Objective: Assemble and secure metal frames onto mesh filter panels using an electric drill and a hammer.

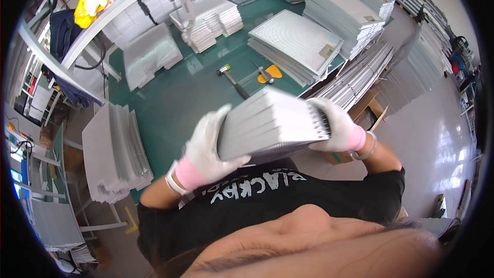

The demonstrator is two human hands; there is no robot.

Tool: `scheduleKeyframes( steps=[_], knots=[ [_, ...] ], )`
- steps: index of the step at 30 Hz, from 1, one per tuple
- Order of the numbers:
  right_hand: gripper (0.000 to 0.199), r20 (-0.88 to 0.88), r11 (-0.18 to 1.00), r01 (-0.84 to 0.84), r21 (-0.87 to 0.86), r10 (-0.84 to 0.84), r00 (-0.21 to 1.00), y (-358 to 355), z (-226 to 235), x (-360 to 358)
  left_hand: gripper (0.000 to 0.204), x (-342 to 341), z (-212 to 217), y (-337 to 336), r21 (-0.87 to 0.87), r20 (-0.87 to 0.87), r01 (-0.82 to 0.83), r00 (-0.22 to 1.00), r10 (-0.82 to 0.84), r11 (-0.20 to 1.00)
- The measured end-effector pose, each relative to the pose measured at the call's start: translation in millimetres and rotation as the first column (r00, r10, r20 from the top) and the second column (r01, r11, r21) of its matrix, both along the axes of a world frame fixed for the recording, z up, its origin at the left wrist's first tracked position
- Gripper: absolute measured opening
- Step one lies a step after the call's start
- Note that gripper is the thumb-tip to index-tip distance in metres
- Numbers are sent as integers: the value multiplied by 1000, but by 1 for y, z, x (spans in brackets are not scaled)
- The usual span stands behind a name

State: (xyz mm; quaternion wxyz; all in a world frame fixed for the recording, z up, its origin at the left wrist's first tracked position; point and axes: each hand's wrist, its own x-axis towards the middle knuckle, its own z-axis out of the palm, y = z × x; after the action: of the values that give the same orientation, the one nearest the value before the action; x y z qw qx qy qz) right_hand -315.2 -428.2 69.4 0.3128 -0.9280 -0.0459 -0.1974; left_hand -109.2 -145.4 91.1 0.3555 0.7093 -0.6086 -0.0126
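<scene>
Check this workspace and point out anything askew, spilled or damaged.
The panel stack at the left edge of the green table looks askew: its edges fan unevenly instead of lining up. No spill shows. The held panels between left hand and right hand are blurred, so damage can't be judged.

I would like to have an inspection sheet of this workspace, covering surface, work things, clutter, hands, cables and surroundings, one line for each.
Surface: green table, bearing several stacks of panels.
Work things: held stack, pale grey, partly blurred, above the table's near edge.
Clutter: mallet and hammer lying on the table, the hammer at an orange piece.
Hands: left hand and right hand, both gloved, gripping opposite ends of the held stack.
Cables: dark cable at the white frame, left; its ends cannot be traced.
Surroundings: white frame with yellow bundle; grey floor at right.
</scene>
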Motion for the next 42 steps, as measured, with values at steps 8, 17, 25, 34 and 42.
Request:
scheduleKeyframes(
  steps=[8,17,25,34,42],
  knots=[
    [73,158,537,342,771,-682,714,-107,-24,-90,105,32,163,-121,-470,597,444,796,-96,763],
    [44,261,237,-115,965,-799,542,-328,84,28,72,97,21,-74,-476,204,-135,944,258,869],
    [44,-129,-15,237,971,-869,477,-480,26,84,73,85,-97,-21,-110,-195,-500,858,475,859],
    [51,-281,-150,305,940,-849,448,-505,12,64,66,92,-150,-7,41,-675,-578,585,449,815],
    [67,-313,4,576,817,-836,451,-567,-4,40,67,94,-158,-13,65,-665,-525,612,429,849]
  ],
)
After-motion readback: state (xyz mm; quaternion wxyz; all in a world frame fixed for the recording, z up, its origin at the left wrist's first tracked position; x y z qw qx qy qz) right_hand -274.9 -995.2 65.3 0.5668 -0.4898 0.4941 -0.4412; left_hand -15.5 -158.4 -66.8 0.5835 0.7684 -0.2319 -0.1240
